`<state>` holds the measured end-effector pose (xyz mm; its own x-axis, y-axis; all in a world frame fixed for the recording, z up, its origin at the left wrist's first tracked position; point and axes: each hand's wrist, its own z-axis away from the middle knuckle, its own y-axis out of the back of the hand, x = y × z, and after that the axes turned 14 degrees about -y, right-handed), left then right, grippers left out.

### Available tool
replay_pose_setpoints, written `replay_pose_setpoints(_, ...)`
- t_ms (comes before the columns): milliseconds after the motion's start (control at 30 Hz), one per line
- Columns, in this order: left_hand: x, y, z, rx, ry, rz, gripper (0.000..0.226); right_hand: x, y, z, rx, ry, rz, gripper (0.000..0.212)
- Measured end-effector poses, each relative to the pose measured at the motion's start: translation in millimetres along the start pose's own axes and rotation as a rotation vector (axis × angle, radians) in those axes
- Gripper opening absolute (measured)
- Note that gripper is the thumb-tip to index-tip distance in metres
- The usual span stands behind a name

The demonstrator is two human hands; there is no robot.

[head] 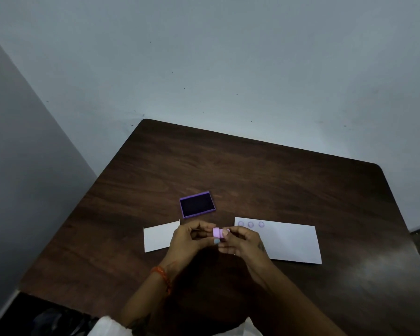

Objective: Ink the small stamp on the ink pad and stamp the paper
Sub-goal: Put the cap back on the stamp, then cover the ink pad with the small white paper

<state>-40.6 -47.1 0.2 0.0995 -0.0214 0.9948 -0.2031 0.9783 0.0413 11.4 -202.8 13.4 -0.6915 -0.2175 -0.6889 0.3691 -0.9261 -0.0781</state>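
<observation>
A: Left side first. What lies on the worktop (252,170)?

B: Dark wood-grain worktop, rounded corners, set against a pale wall (204,57). Leftmost item: a small white slip (157,237), flat, its right end hidden behind the left hand (189,241). Orange thread band (161,275) on that wrist.

A: Ink pad?

B: Purple ink pad (197,204), open, dark inking face up, lying beyond the hands and slightly left of centre. It is apart from both sheets and nothing touches it.

A: The stamp?

B: Small pink stamp (217,233), held above the worktop between the two hands, in the gap between the slip and the paper. It lies roughly sideways. Whether its printing face carries ink: cannot tell.

A: State of each grip?

B: Left grip: fingers curled in, tips closed on the left end of the stamp; one pale blue nail shows just below it. Right hand (244,242): thumb and forefinger pinched on the right end of the stamp, remaining fingers folded under. Both clenched on the same item.

A: Right side?

B: White paper (291,243), flat, its left edge partly behind the right hand. Three faint purple round marks (250,224) in a row along the far left edge. Rest of the sheet unmarked.
</observation>
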Motion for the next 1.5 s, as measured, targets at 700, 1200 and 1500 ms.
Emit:
replay_pose_setpoints(700,-4.8,-5.1,-3.2,0.153,-0.015,-0.187,0.048,2.7,-13.9,-53.5,0.381,0.387,0.791,0.010)
replay_pose_setpoints(1200,9.0,29.6,13.1,0.463,-0.106,-0.341,0.032,-13.8,-50.8,-35.8,0.447,0.578,0.863,0.042)
replay_pose_setpoints(1500,-1.9,66.5,26.1,0.605,0.235,-0.523,0.054,-4.0,-103.2,-42.8,0.297,0.379,0.843,0.034)
